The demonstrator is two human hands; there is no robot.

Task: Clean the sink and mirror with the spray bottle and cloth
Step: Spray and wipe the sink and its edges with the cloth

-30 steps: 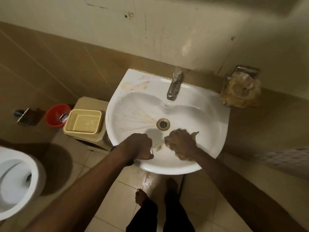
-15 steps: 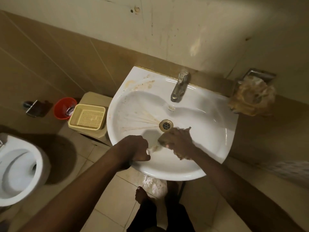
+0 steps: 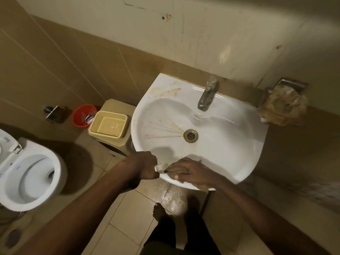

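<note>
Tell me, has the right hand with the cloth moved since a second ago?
Yes. The right hand and cloth slid away from the drain, onto the sink's front rim.

- The near rim of the sink (image 3: 239, 144) is gripped by the left hand (image 3: 145, 165).
- Just right of that grip, a cloth (image 3: 177, 171) is pressed onto the rim under the right hand (image 3: 191, 172).

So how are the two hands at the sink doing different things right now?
The left hand is curled into a fist, gripping the sink's front rim, while the right hand lies flatter, pressing the cloth down. The left hand holds no cloth; the right hand covers most of it. Both sit at the near edge of the sink.
</note>
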